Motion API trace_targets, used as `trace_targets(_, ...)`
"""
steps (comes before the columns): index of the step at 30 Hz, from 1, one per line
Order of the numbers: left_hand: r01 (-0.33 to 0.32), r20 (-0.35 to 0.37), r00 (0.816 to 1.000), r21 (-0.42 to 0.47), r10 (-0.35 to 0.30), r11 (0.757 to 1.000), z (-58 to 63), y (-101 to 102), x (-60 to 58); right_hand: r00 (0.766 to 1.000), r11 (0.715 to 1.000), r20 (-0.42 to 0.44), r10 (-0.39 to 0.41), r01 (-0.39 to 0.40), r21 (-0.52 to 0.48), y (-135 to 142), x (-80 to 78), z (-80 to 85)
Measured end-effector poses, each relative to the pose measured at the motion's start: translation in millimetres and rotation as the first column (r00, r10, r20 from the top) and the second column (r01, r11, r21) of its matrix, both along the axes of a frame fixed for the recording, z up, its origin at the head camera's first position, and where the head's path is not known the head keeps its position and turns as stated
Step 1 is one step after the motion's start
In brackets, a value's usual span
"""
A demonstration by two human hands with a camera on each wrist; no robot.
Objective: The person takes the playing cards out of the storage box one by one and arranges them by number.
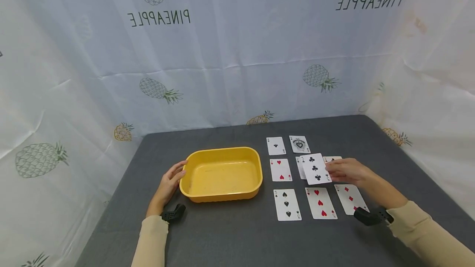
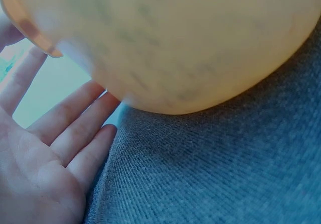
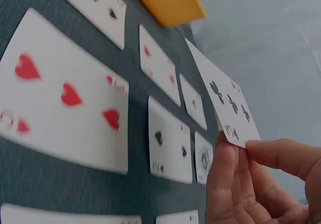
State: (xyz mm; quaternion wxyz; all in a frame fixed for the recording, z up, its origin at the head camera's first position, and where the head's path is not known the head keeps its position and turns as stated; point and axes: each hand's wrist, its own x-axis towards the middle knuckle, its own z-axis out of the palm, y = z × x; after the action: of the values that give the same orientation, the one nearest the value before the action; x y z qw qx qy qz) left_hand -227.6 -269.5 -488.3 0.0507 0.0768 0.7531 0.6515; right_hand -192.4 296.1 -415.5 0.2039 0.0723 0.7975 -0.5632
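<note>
My right hand (image 1: 348, 171) pinches a playing card, the three of clubs (image 1: 316, 169), by one corner between thumb and fingers. In the right wrist view that three of clubs (image 3: 225, 101) stands tilted above the laid-out cards. It partly covers the two of spades (image 1: 300, 168) in the head view. Against the left end of a yellow plastic tray (image 1: 220, 197) rests my left hand (image 1: 168, 184). The left wrist view has its fingers (image 2: 80, 128) nearly straight, touching the tray's outer wall.
Face-up cards lie in rows right of the tray: two aces (image 1: 276, 146) at the back, twos including hearts (image 1: 281, 170) in the middle, and the threes of spades (image 1: 287, 205), hearts (image 1: 321, 203) and diamonds (image 1: 350, 199) in front. A pineapple-print curtain (image 1: 222, 94) hangs behind the dark table (image 1: 237, 234).
</note>
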Motion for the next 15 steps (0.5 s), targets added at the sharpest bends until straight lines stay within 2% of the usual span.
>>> trace_targets(9,0.006,0.002,1.000,0.002,-0.006,1.000,0.4,1.6,1.1,0.999,0.997,0.006,0.035,-0.035,0.074,41.1,3.4,-10.4)
trace_targets(15,0.000,0.003,1.000,0.010,0.000,1.000,-0.8,0.3,-0.4,1.000,0.993,0.002,0.029,-0.029,0.114,71.5,8.8,-18.0)
